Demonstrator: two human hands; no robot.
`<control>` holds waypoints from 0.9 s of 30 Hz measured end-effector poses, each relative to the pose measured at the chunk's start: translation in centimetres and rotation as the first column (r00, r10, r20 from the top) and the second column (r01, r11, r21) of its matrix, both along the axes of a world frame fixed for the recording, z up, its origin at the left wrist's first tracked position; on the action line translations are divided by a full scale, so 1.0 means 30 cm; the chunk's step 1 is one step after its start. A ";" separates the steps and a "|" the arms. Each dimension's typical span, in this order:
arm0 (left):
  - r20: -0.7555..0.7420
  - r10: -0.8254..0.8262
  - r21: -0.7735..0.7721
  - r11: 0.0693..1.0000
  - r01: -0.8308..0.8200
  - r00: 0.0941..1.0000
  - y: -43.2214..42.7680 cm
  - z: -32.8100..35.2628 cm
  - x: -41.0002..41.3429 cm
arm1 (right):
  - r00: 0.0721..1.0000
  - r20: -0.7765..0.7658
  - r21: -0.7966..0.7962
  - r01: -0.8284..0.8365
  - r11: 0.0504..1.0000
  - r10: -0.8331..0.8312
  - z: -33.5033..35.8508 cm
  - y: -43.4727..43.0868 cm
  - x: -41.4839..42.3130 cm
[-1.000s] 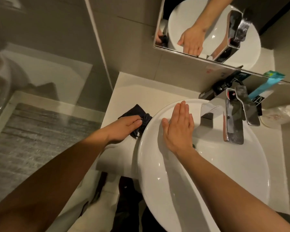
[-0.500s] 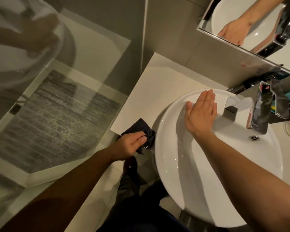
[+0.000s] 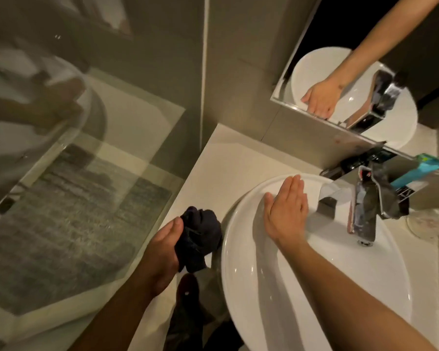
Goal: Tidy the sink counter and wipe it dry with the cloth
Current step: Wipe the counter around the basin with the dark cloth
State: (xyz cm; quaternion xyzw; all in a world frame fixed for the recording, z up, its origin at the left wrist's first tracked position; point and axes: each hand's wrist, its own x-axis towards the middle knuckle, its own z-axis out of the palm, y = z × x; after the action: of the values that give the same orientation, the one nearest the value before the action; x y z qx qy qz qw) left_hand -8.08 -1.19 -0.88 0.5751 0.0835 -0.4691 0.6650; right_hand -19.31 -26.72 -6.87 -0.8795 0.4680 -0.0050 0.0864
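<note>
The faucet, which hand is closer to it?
Right. The right hand lies flat on the basin beside the faucet; the left hand holds the cloth beyond the basin's far side.

A basin (image 3: pixel 314 287) sits on the counter (image 3: pixel 228 168), with a tap (image 3: pixel 365 214) at its back rim below a wall mirror (image 3: pixel 360 79). The right hand (image 3: pixel 287 214) lies flat on the basin's rear left rim. Just left of the basin, at the counter's front edge, the left hand (image 3: pixel 165 252) grips a bunched cloth (image 3: pixel 199 235). A glass panel (image 3: pixel 74 186) stands further left. Behind and right of the tap lies a carton (image 3: pixel 416 173).
</note>
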 end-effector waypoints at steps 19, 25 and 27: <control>0.588 -0.726 0.614 0.113 0.781 -0.357 -1.203 -0.157 0.273 | 1.000 0.011 0.066 0.025 0.997 -0.025 0.026 -0.026 0.026; 0.452 -0.624 0.735 -0.144 0.662 -0.637 -1.203 -0.222 0.300 | 0.999 0.005 0.118 0.049 0.992 -0.050 0.022 -0.028 0.019; 0.414 -0.675 0.732 -0.152 0.664 -0.611 -1.178 -0.233 0.322 | 0.998 0.008 0.122 0.053 0.991 -0.054 0.015 -0.027 0.021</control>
State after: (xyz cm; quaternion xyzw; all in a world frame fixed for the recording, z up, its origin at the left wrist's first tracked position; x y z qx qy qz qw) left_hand 1.58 -36.54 -7.88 0.5455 -0.7154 -0.4358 -0.0262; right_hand -18.67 -27.55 -6.41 -0.8596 0.4905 0.0162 0.1421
